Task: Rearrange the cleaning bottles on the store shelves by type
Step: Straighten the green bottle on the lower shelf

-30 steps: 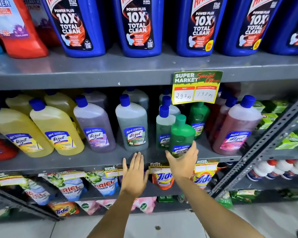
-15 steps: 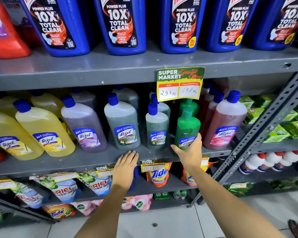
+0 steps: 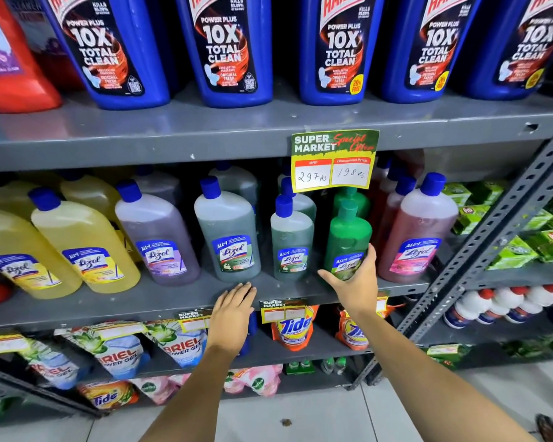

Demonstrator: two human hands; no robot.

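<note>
Two hands are out in front of me at the middle shelf (image 3: 77, 304). My right hand (image 3: 353, 283) is cupped around the lower part of the solid green bottle (image 3: 348, 237), thumb out to the left of its label and fingers wrapped round the right side, closed on it. That bottle stands upright near the shelf's front edge, toward the right end, with a second green bottle (image 3: 351, 199) just behind it under the hanging price card (image 3: 334, 159).

My left hand (image 3: 233, 312) lies flat with the palm down and the fingers together and straight; it holds nothing. Its fingertips reach over the front edge of the shelf, just below the large grey-green bottle (image 3: 227, 232).

Between that large bottle and the solid green one stands a small grey-green bottle (image 3: 291, 237), just beside the green bottle. To the right of my right hand a pink bottle (image 3: 417, 228) stands close to the shelf's right end, near the slotted upright (image 3: 498, 218). Leftward along the front edge come a purple bottle (image 3: 157, 234) and then two yellow bottles (image 3: 83, 239), more of each colour in rows behind.

On the top shelf (image 3: 237, 129) a row of big blue bottles (image 3: 230, 49) stands along the front edge, with a red bottle (image 3: 10, 68) at the left end.
</note>
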